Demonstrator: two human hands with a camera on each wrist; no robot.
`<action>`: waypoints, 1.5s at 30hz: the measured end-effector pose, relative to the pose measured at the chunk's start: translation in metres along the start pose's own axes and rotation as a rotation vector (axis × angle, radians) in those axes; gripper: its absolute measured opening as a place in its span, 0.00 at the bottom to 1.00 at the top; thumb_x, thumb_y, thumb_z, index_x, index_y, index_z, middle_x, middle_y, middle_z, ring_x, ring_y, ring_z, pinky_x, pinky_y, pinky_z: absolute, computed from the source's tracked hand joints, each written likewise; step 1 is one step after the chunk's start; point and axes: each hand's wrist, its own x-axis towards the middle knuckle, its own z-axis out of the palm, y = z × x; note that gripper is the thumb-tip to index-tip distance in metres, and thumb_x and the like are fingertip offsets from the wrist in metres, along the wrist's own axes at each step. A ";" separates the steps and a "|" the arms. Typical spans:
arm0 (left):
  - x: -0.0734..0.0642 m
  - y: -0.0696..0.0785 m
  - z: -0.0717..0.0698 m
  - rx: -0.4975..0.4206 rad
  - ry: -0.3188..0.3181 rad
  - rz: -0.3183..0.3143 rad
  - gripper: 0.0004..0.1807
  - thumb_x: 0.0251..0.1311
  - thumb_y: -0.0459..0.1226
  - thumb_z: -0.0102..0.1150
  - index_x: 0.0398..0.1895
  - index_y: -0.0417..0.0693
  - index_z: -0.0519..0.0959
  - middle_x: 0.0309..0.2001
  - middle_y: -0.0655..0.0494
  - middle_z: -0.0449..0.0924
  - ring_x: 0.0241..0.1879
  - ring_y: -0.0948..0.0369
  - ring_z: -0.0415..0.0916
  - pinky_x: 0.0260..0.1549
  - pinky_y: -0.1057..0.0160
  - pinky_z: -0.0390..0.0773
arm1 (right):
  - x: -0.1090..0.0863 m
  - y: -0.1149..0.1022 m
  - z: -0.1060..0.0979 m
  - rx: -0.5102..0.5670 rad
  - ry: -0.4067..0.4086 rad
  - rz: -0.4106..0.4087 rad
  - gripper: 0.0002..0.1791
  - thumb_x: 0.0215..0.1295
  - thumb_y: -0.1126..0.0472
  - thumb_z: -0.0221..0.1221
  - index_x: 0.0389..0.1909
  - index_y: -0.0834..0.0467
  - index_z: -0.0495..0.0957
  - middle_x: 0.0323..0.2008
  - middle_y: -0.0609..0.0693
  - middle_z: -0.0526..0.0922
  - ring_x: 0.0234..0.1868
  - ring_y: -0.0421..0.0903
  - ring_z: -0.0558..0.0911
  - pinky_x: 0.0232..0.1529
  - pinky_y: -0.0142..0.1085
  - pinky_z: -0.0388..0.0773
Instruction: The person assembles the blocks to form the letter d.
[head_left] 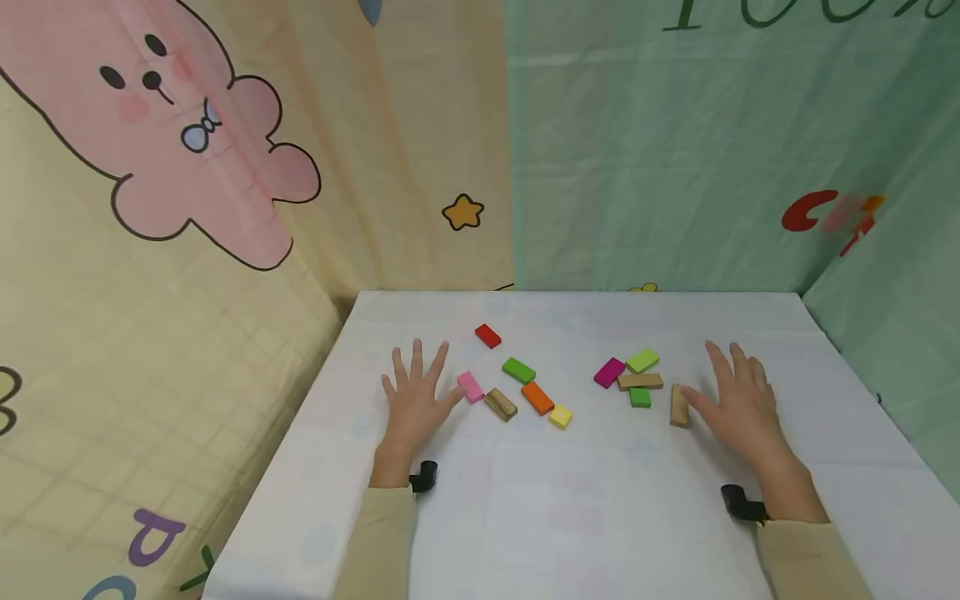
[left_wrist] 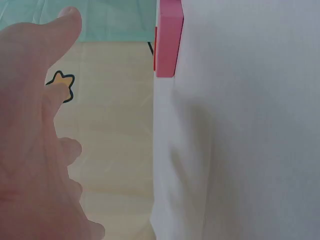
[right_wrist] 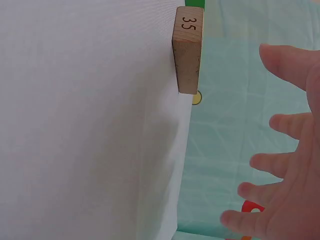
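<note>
Both forearms, in beige sleeves (head_left: 378,542), reached in from the near side of the white table (head_left: 570,517), the left leaning slightly rightward and the right slanting inward to the left. The left hand (head_left: 415,410) hung over the cloth, palm down, its fingers fanned out and pointing away from the person, its thumb stretched toward the middle. The right hand (head_left: 744,408) took much the same pose on the other side, fingers spread forward and thumb extended inward. Both hands were wide apart at the fingers and held nothing; the wrist views showed a gap between each thumb and the block beside it.

Near the left thumb lay the pink block (head_left: 471,387), its long axis running from far left to near right. The brown wooden block (head_left: 501,405), orange block (head_left: 537,398), green block (head_left: 519,370) and red block (head_left: 488,336) slanted the same way, with a yellow block (head_left: 561,417) just beyond the orange one's near end. By the right thumb, the wooden block marked 35 (right_wrist: 188,65) pointed straight away from the person. To its left, another wooden block (head_left: 641,382) lay crosswise between a lime block (head_left: 642,360) and a small green block (head_left: 640,398), while a magenta block (head_left: 610,372) slanted from near left to far right
</note>
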 end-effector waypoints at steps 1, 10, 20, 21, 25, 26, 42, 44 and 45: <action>0.001 0.003 0.001 -0.006 -0.004 0.008 0.47 0.65 0.61 0.56 0.82 0.71 0.44 0.81 0.45 0.33 0.77 0.37 0.22 0.64 0.24 0.36 | 0.000 0.000 0.001 0.010 -0.017 0.001 0.49 0.71 0.43 0.58 0.81 0.58 0.43 0.75 0.74 0.40 0.72 0.78 0.41 0.55 0.81 0.46; -0.009 0.025 0.008 -0.138 0.000 0.078 0.47 0.65 0.61 0.57 0.82 0.72 0.44 0.81 0.45 0.38 0.77 0.38 0.28 0.65 0.26 0.42 | -0.009 0.000 0.003 0.043 -0.190 0.002 0.48 0.71 0.42 0.59 0.79 0.61 0.47 0.72 0.77 0.48 0.66 0.82 0.53 0.53 0.77 0.57; -0.010 0.045 0.007 -0.250 -0.038 0.102 0.48 0.64 0.58 0.61 0.82 0.70 0.46 0.81 0.47 0.38 0.78 0.39 0.31 0.67 0.28 0.44 | -0.006 -0.003 0.002 0.047 -0.212 -0.038 0.47 0.68 0.46 0.63 0.78 0.62 0.52 0.70 0.75 0.55 0.64 0.79 0.58 0.56 0.73 0.59; -0.009 0.047 0.007 -0.266 -0.041 0.109 0.48 0.65 0.57 0.61 0.82 0.70 0.46 0.81 0.48 0.38 0.78 0.40 0.30 0.67 0.29 0.44 | -0.005 -0.003 0.002 0.047 -0.211 -0.040 0.47 0.68 0.46 0.64 0.78 0.62 0.52 0.70 0.75 0.55 0.64 0.79 0.58 0.56 0.73 0.59; -0.007 0.053 0.006 -0.337 -0.076 0.122 0.47 0.66 0.59 0.59 0.81 0.74 0.43 0.82 0.51 0.37 0.78 0.43 0.30 0.68 0.31 0.44 | -0.001 -0.001 0.003 0.056 -0.217 -0.044 0.49 0.66 0.45 0.66 0.77 0.63 0.53 0.70 0.76 0.56 0.65 0.79 0.59 0.57 0.73 0.59; -0.007 0.054 0.006 -0.350 -0.086 0.123 0.47 0.65 0.59 0.59 0.81 0.75 0.42 0.82 0.52 0.37 0.79 0.44 0.30 0.68 0.31 0.45 | 0.000 -0.001 0.004 0.059 -0.222 -0.044 0.49 0.65 0.44 0.66 0.77 0.63 0.53 0.69 0.76 0.56 0.65 0.79 0.59 0.57 0.73 0.59; -0.011 0.092 0.020 -0.467 -0.244 0.230 0.49 0.65 0.58 0.60 0.82 0.70 0.43 0.81 0.55 0.38 0.79 0.44 0.33 0.67 0.35 0.55 | 0.003 -0.003 0.006 0.037 -0.307 0.022 0.52 0.59 0.43 0.70 0.75 0.65 0.57 0.67 0.76 0.60 0.61 0.74 0.68 0.54 0.70 0.67; -0.012 0.097 0.022 -0.479 -0.258 0.240 0.48 0.65 0.59 0.60 0.81 0.72 0.43 0.81 0.55 0.38 0.79 0.45 0.33 0.66 0.37 0.60 | 0.003 -0.003 0.007 0.036 -0.308 0.023 0.52 0.58 0.43 0.71 0.74 0.66 0.59 0.67 0.76 0.61 0.61 0.75 0.67 0.54 0.70 0.67; -0.012 0.100 0.023 -0.481 -0.264 0.248 0.48 0.65 0.59 0.60 0.81 0.72 0.43 0.81 0.56 0.38 0.79 0.46 0.33 0.66 0.38 0.61 | 0.003 -0.002 0.007 0.037 -0.309 0.022 0.51 0.58 0.43 0.71 0.74 0.66 0.60 0.66 0.76 0.62 0.61 0.75 0.67 0.54 0.70 0.67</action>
